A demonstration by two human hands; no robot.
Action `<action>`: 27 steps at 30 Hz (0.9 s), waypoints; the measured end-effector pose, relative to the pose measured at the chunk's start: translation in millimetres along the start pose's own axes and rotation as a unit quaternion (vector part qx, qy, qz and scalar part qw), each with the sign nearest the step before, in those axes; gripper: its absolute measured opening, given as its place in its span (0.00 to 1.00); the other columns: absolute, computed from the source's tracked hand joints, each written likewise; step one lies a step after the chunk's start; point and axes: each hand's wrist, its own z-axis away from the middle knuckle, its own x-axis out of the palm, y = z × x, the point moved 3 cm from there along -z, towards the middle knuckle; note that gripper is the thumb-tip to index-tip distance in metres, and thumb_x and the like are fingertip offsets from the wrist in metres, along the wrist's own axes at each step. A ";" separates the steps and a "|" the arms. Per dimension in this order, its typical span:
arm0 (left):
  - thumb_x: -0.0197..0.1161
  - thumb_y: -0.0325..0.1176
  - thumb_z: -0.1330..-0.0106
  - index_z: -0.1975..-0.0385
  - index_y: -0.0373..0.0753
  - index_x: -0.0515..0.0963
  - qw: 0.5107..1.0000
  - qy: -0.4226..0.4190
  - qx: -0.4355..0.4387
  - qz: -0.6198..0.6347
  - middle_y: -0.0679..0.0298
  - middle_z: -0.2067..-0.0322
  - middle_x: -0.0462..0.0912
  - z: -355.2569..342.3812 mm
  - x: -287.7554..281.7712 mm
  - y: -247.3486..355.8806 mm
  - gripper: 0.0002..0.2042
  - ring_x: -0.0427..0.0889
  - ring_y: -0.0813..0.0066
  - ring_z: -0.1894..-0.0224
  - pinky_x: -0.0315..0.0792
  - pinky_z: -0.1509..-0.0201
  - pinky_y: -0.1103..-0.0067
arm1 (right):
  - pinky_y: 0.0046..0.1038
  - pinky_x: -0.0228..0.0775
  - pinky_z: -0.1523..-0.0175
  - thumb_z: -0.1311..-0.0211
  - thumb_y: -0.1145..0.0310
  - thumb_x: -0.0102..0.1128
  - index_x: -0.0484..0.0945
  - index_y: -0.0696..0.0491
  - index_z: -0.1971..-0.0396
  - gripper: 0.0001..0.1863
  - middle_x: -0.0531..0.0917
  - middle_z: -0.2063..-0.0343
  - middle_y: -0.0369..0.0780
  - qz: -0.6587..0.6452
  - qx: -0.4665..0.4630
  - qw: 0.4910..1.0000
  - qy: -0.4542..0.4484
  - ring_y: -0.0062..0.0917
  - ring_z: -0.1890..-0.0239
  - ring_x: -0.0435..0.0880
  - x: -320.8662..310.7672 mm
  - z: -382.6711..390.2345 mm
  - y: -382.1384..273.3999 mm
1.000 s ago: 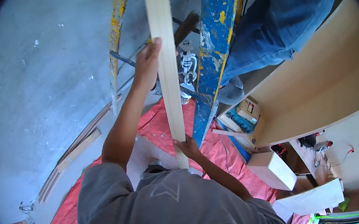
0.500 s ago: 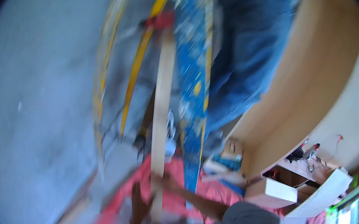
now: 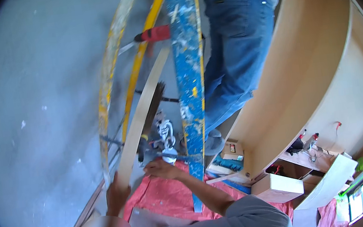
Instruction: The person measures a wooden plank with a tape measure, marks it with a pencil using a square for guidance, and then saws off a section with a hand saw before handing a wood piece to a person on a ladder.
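Observation:
A long, pale wooden strip [image 3: 138, 114] slants up and to the right in front of a stepladder. My left hand [image 3: 118, 196] is closed round its lower end. To the right of the strip, my right hand [image 3: 162, 168] is off it, with fingers stretched loosely toward the left and nothing seen in them. The ladder's blue, paint-spotted leg [image 3: 188, 67] rises just beyond that hand. White fittings or cables [image 3: 165, 131] lie behind the strip, partly hidden.
A person in blue jeans [image 3: 231, 39] stands behind the ladder. A red and black power tool [image 3: 153, 34] sits at the ladder. Pink sheeting [image 3: 163, 188] covers floor below. On the right are a large wooden cabinet [image 3: 301, 53] and a white drawer box [image 3: 276, 188].
The strip has swung left and leans more. My left hand has moved left with it, while my right hand has come away from the strip.

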 end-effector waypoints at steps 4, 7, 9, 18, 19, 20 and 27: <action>0.68 0.37 0.47 0.35 0.38 0.60 0.990 0.025 0.013 0.141 0.43 0.62 0.82 -68.6 -8.4 -19.1 0.38 0.82 0.47 0.59 0.76 0.57 0.66 | 0.30 0.74 0.45 0.30 0.60 0.53 0.71 0.60 0.47 0.20 0.79 0.54 0.42 0.043 0.019 0.999 -0.015 0.28 0.50 0.79 12.8 82.6 -8.6; 0.68 0.41 0.46 0.33 0.37 0.58 0.993 -0.009 0.001 0.119 0.43 0.62 0.82 -115.2 -9.2 -40.6 0.40 0.82 0.47 0.58 0.76 0.54 0.67 | 0.32 0.74 0.45 0.31 0.58 0.53 0.70 0.61 0.45 0.23 0.78 0.53 0.44 0.037 0.034 0.999 -0.008 0.30 0.50 0.79 14.2 136.1 18.1; 0.66 0.43 0.45 0.33 0.37 0.56 0.995 -0.043 -0.025 0.091 0.42 0.61 0.82 -138.8 -1.3 -40.5 0.40 0.82 0.46 0.57 0.76 0.53 0.66 | 0.34 0.73 0.43 0.31 0.58 0.54 0.68 0.63 0.44 0.25 0.78 0.53 0.45 -0.093 0.019 0.995 0.033 0.31 0.50 0.79 7.1 175.1 45.3; 0.65 0.48 0.43 0.33 0.37 0.54 0.979 -0.198 -0.041 -0.010 0.40 0.54 0.78 -159.5 29.5 -33.9 0.41 0.78 0.44 0.50 0.72 0.46 0.61 | 0.30 0.73 0.50 0.36 0.69 0.60 0.68 0.61 0.46 0.21 0.81 0.57 0.43 0.127 -0.086 0.925 0.349 0.26 0.56 0.81 -63.6 230.9 -86.1; 0.65 0.48 0.43 0.33 0.36 0.54 0.976 -0.214 -0.051 -0.003 0.40 0.52 0.77 -163.7 28.0 -31.1 0.41 0.76 0.44 0.48 0.72 0.45 0.61 | 0.30 0.74 0.50 0.36 0.68 0.61 0.67 0.60 0.45 0.23 0.81 0.58 0.43 0.149 -0.130 0.903 0.382 0.26 0.56 0.82 -69.4 225.7 -106.9; 0.65 0.49 0.43 0.33 0.36 0.55 0.971 -0.223 -0.041 -0.075 0.39 0.49 0.74 -171.3 23.6 -21.7 0.41 0.74 0.44 0.46 0.70 0.44 0.61 | 0.30 0.73 0.49 0.37 0.67 0.62 0.67 0.60 0.44 0.24 0.81 0.57 0.45 0.214 -0.168 0.870 0.411 0.29 0.55 0.81 -75.6 222.8 -133.7; 0.57 0.43 0.33 0.37 0.33 0.64 0.958 0.126 0.257 -0.008 0.43 0.39 0.66 -315.0 -76.1 172.2 0.28 0.62 0.48 0.35 0.57 0.32 0.66 | 0.37 0.62 0.36 0.45 0.54 0.69 0.58 0.61 0.37 0.43 0.68 0.42 0.56 0.384 -0.310 0.726 0.479 0.47 0.40 0.70 -127.9 141.2 -182.7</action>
